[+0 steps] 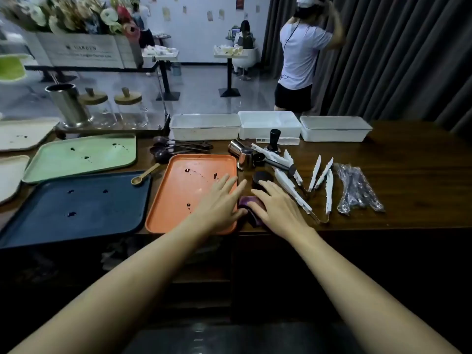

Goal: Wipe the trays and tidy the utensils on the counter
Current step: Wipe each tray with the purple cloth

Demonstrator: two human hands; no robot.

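The crumpled purple cloth sat on the dark wooden counter close to its front edge, just off the right rim of the rectangular orange plastic tray, and both hands were down at it. The right hand lay flat over the cloth's right side, fingers long and spread, thumb across the fabric. It was pressing, not clenching, most likely to pin the cloth before gathering it up. The left hand was released too, its straight fingers laid over the orange tray's right rim and its thumb touching the cloth's left edge. That looked like steadying the tray so it would not slide.

Dark drips dotted the orange tray, so the wiping was not yet done there. Same story leftward: the navy blue tray at the front-left and the pale green tray behind it both carried spots. A small wooden spoon rested at the navy blue tray's back-right corner.

Right of the hands, white plastic tongs lay scattered mid-counter, with a clear-wrapped cutlery bundle beyond them. Three white plastic bins lined the back edge, a likely home for the loose utensils.
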